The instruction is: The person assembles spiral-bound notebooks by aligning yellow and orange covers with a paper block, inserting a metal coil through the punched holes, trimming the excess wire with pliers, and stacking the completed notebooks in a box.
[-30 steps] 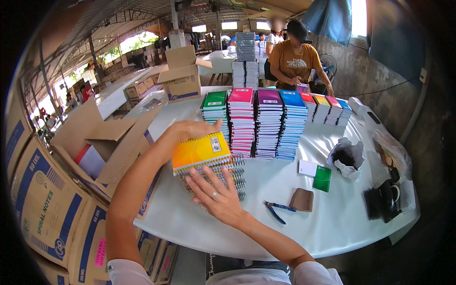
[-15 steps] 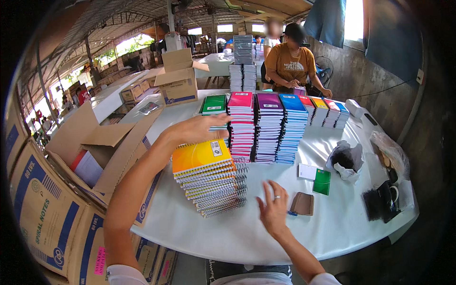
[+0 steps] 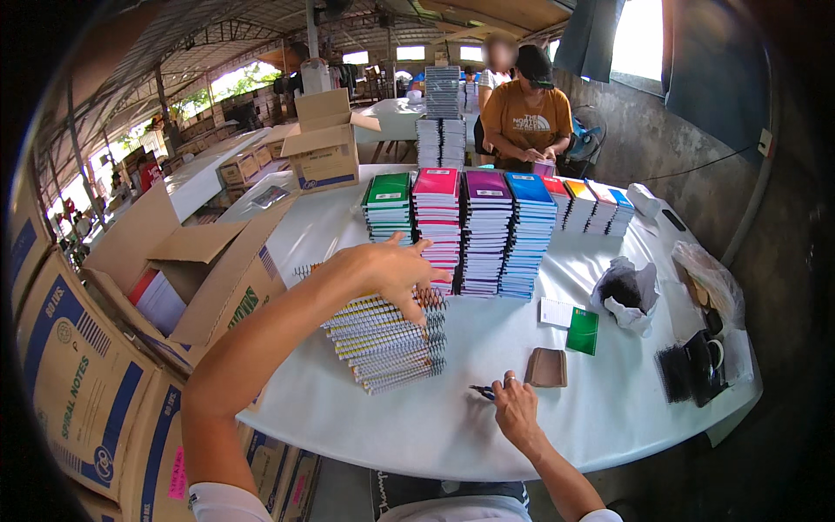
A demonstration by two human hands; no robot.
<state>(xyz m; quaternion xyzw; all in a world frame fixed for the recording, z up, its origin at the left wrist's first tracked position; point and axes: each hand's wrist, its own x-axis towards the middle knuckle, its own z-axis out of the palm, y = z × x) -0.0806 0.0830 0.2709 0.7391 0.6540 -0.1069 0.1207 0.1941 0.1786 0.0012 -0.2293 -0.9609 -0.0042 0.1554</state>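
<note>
My left hand [image 3: 393,274] reaches across a leaning stack of spiral notebooks [image 3: 387,344], fingers spread over the upper wire coils at its right side. The yellow top cover is hidden behind my hand and forearm. Low at the front of the table, my right hand [image 3: 518,412] is closed on small dark pliers [image 3: 482,392], whose tip points left toward the stack. A small brown open box [image 3: 546,368] lies just beyond my right hand.
Tall stacks of green [image 3: 388,188], pink [image 3: 437,181], purple [image 3: 487,187] and blue notebooks [image 3: 529,188] stand beyond my hands. An open carton [image 3: 228,287] is at left. Crumpled paper [image 3: 628,296] and a green notebook [image 3: 583,331] lie right. A co-worker [image 3: 529,117] sits across.
My right hand has come down and taken the pliers from beside the brown box. My left hand has moved nearer, onto the stack's coils, and the yellow cover has gone from sight.
</note>
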